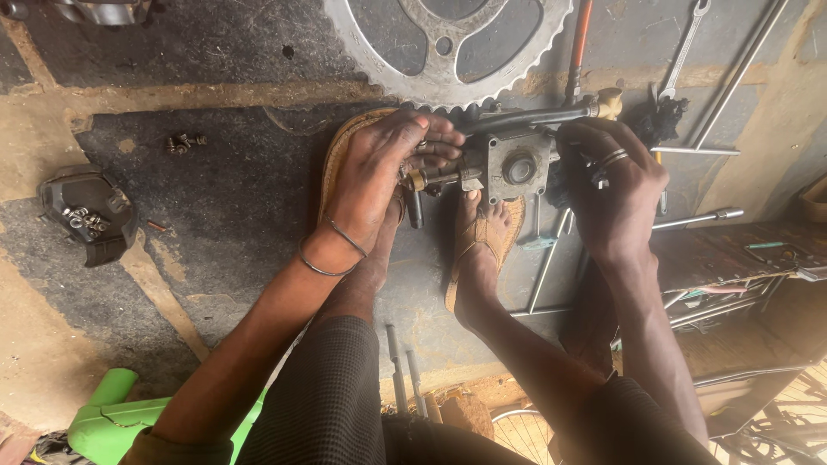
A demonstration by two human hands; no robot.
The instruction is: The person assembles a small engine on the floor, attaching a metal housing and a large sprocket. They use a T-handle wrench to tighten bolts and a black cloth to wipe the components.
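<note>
The left hand (383, 172) is curling its fingers around the shaft end of a greasy metal gearbox block (515, 165), gripping it. The right hand (613, 185) is closing over the block's other side, fingers pressed tight together. The block is sitting between the sandalled feet (482, 250), just below a big toothed sprocket (448, 47). Rods and spanners (685, 52) are crowding the right; bare floor is lying open to the left.

grey metal block (518, 166), silver sprocket (448, 43), tan sandal (488, 237), green plastic part (112, 422)
</note>
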